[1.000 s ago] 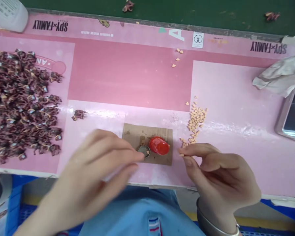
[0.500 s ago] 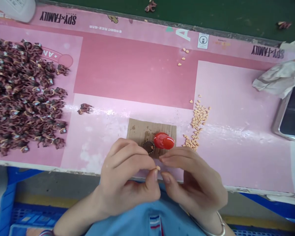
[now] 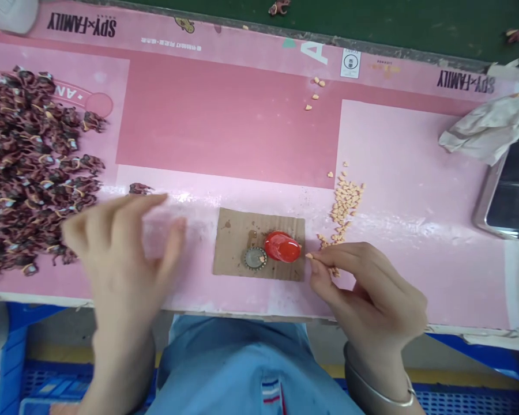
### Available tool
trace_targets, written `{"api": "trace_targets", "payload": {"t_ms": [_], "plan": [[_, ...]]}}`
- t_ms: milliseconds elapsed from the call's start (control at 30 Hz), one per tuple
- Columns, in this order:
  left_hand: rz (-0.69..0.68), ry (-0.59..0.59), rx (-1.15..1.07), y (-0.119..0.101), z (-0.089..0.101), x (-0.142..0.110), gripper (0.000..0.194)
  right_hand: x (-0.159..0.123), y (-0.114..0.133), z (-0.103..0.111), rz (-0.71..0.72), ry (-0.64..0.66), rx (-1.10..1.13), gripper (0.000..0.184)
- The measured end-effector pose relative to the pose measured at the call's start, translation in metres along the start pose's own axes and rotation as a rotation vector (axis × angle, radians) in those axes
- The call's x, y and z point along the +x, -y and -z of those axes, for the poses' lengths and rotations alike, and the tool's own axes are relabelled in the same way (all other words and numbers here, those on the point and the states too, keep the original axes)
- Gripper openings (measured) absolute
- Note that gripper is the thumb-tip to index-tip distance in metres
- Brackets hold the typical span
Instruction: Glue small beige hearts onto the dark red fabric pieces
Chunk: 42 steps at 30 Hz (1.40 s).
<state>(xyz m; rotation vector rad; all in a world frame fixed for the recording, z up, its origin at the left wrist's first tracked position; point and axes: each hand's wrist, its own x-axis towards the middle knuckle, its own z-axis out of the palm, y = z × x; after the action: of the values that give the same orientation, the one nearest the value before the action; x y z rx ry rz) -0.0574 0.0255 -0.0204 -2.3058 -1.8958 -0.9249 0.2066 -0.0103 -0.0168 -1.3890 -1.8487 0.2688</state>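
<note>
Your left hand (image 3: 121, 248) spread; dark figurine (image 3: 138, 188) just beyond its fingers, long axis sideways. Right hand (image 3: 372, 288) pinches 1 pale piece (image 3: 310, 256).

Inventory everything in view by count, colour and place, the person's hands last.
Dark figurines: uncountable, brown, piled left; one apart, two on green surface
Tan pieces: many, tan, mostly right of cardboard
Cardboard: one, brown, near table edge
Bottle cap: one, grey, on cardboard
Red container: one, red, on cardboard
Phone: one, black and silver, right
Crumpled sheet: one, whitish, overlapping phone
White container: one, white, far left
Printed mat: one, pink, across table
Bracelet: one, silver, right wrist
Clothing: blue, lower middle
Left hand: one, blurred, by lone figurine
Right hand: one, pinching tan piece
</note>
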Motion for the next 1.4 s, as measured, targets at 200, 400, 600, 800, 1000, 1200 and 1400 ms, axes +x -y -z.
{"api": "trace_targets", "payload": {"t_ms": [200,400,600,800,1000,1200,1400], "plan": [[0.221,0.068,0.090,0.035,-0.003,0.001,0.031,0.004,-0.005,-0.002,0.051,0.041,-0.052,0.026],[0.206,0.060,0.056,0.045,-0.006,0.005,0.026,0.007,-0.004,-0.004,0.085,0.028,-0.076,0.024],[0.196,0.087,-0.042,0.047,-0.008,0.004,0.022,0.005,-0.007,-0.007,0.103,0.005,-0.092,0.026],[0.185,0.083,-0.046,0.041,-0.007,0.007,0.017,0.004,-0.008,-0.009,0.099,-0.002,-0.069,0.025],[0.238,-0.051,-0.509,0.012,-0.001,-0.004,0.024,0.006,0.000,-0.001,0.054,-0.031,0.075,0.026],[0.331,0.324,-1.206,-0.037,0.012,-0.012,0.041,0.012,0.025,0.000,0.095,0.020,0.182,0.019],[0.568,0.621,-1.578,-0.050,0.015,-0.016,0.025,0.018,0.034,-0.002,0.175,0.070,0.217,0.022]]}}
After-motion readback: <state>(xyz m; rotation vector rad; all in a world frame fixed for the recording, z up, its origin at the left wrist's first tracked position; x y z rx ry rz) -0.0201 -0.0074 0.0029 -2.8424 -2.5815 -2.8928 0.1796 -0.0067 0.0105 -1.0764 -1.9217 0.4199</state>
